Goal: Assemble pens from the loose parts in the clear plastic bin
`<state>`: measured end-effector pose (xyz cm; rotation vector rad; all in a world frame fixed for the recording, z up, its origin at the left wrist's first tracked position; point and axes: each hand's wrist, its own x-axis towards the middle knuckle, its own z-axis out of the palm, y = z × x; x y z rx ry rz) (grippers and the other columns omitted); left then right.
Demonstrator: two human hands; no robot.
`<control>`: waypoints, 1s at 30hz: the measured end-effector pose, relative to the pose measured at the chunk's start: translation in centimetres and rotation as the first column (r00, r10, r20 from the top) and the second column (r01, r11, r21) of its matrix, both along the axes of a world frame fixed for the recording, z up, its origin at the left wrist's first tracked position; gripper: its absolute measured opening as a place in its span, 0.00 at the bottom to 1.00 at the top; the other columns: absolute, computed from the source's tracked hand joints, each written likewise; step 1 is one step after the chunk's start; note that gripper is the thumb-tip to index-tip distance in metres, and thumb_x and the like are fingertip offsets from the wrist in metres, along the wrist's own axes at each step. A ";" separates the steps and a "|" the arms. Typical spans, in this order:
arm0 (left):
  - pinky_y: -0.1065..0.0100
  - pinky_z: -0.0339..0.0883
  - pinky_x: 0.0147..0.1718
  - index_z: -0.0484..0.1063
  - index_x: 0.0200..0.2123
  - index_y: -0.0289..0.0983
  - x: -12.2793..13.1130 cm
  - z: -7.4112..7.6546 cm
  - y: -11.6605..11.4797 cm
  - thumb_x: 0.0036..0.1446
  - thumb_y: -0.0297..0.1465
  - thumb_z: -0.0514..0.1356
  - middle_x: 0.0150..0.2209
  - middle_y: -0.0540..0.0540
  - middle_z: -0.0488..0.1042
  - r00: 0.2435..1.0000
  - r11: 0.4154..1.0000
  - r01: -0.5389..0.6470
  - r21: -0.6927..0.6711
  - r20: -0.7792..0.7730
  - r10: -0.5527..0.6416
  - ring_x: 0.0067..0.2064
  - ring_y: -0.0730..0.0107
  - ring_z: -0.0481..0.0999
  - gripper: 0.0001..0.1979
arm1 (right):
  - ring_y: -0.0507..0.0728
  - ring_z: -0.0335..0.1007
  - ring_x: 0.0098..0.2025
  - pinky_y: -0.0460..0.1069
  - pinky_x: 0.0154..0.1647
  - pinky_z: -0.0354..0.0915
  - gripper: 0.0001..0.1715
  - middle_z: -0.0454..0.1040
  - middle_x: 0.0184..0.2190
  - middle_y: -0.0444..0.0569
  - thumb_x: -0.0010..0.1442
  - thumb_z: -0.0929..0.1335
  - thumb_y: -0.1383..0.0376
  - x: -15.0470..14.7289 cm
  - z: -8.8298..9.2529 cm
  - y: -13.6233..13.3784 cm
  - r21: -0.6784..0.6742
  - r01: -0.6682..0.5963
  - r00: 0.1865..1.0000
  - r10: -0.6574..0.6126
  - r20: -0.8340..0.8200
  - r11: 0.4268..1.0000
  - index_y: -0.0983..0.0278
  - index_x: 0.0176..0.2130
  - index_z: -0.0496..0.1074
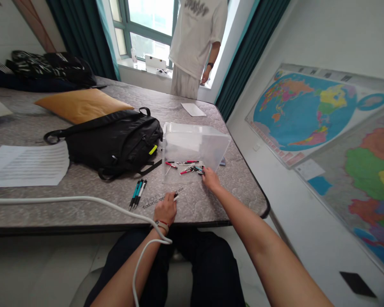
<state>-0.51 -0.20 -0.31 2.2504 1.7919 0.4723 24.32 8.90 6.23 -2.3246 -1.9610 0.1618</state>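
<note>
Crossing the left forearm, a white cable (115, 206) trails over the near edge of the mattress (240, 196). Just in from that edge, the left hand (165, 209) has its fingers closed around a slim pen piece (176, 195), its tip pointing away from the person. Farther right, the right hand (210, 179) reaches to the near right corner of a clear plastic box (192, 143), fingertips at a scatter of red, black and silver pen parts (186, 171); whether it grips one, I cannot tell. Left of the left hand, three pens (137, 194) lie side by side near the mattress's near edge. Behind them sits a black backpack (115, 140), with a printed sheet (28, 166) to its left. Beyond the far edge stands another person (196, 47).
</note>
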 end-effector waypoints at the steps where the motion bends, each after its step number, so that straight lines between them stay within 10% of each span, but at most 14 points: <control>1: 0.64 0.61 0.34 0.65 0.56 0.42 0.0 0.0 0.0 0.66 0.33 0.49 0.49 0.43 0.72 1.000 1.000 0.000 0.003 0.001 0.000 0.33 0.66 0.73 0.17 | 0.58 0.71 0.48 0.46 0.49 0.61 0.16 0.74 0.48 0.54 0.64 0.64 0.68 0.1 0.0 -0.2 0.023 0.004 1.000 -0.003 -0.008 1.000 0.63 0.49 0.73; 14: 0.64 0.60 0.33 0.66 0.53 0.41 0.1 0.3 0.1 0.66 0.36 0.49 0.48 0.44 0.73 1.000 1.000 0.013 0.026 0.013 -0.013 0.34 0.65 0.74 0.16 | 0.57 0.74 0.42 0.46 0.44 0.63 0.10 0.80 0.39 0.52 0.59 0.67 0.65 -0.7 -0.5 -2.2 -0.106 -0.138 0.986 0.126 -0.111 0.985 0.64 0.38 0.79; 30: 0.64 0.60 0.34 0.66 0.53 0.42 0.0 0.0 0.0 0.66 0.36 0.47 0.48 0.44 0.71 1.000 0.999 0.020 0.031 0.004 -0.020 0.34 0.66 0.72 0.16 | 0.59 0.72 0.49 0.47 0.46 0.64 0.18 0.77 0.48 0.53 0.56 0.67 0.72 -6.9 2.2 7.2 -0.310 -0.383 0.890 0.438 0.130 0.870 0.60 0.46 0.76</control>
